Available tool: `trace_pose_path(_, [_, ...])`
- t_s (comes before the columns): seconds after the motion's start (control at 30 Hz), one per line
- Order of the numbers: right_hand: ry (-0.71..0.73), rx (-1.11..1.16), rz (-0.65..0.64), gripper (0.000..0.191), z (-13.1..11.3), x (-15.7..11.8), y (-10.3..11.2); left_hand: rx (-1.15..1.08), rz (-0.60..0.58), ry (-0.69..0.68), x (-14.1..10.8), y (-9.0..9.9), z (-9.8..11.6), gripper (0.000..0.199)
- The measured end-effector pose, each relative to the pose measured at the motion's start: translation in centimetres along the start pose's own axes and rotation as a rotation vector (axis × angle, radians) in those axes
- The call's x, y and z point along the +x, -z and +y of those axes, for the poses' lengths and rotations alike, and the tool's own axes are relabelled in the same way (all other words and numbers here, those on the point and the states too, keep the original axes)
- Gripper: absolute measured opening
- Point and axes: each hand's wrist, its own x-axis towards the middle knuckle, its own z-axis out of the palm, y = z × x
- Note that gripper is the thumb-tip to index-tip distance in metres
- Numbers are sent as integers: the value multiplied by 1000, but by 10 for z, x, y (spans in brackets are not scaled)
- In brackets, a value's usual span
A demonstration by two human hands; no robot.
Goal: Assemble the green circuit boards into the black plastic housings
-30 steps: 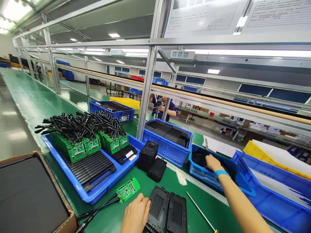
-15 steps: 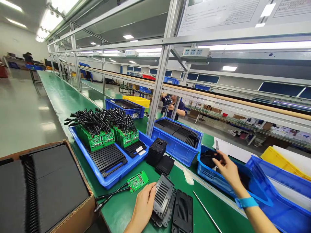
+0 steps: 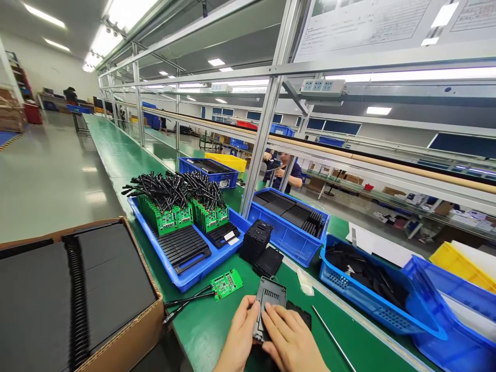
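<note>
A grey-black plastic housing [image 3: 273,292] with a slotted face is held near the front of the green bench. My left hand [image 3: 242,330] grips its left edge, thumb on top. My right hand [image 3: 290,333] lies over the lower right part of the same housing, fingers together on its face; anything beneath those fingers is hidden. More black housings [image 3: 300,312] lie partly covered behind my right hand. A green circuit board [image 3: 228,284] with black cables rests flat to the left, apart from both hands. Black covers [image 3: 268,261] sit beyond the housing, beside a black stack [image 3: 256,238].
Blue tray [image 3: 182,281] holds upright boards and black slotted parts. A carton [image 3: 155,310] stands left. Blue bins [image 3: 302,250] and a blue basket [image 3: 360,294] of black pieces line the right. A metal rod [image 3: 333,338] lies right; a person [image 3: 294,173] is beyond the frame.
My right hand has left the blue basket and come down onto the housing. My left hand and the housing have shifted slightly right in the view, and the camera has turned left.
</note>
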Motion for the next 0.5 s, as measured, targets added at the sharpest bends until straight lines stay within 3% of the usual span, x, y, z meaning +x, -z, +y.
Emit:
trace_pose_path(0.13, [-77,-3,-56,48,0,0,-2,4,-75,-16,0,-1,-4,58])
trace_pose_path(0.23, [-196,142,-30,50,2,-2,-1,-29,-105,-45,0,-2,-5,58])
trace_pose_path(0.37, [-683,493,95,52,6,-8,-10,-22,-124,-94,1,-1,-3,54])
trace_pose_path(0.43, [-941,824,59,55,11,-10,-20,59,-143,-130,3,1,-2,51])
trace_pose_path(0.5, [-1106,1112,-3,58,22,-9,-34,245,-146,-181,5,5,0,49])
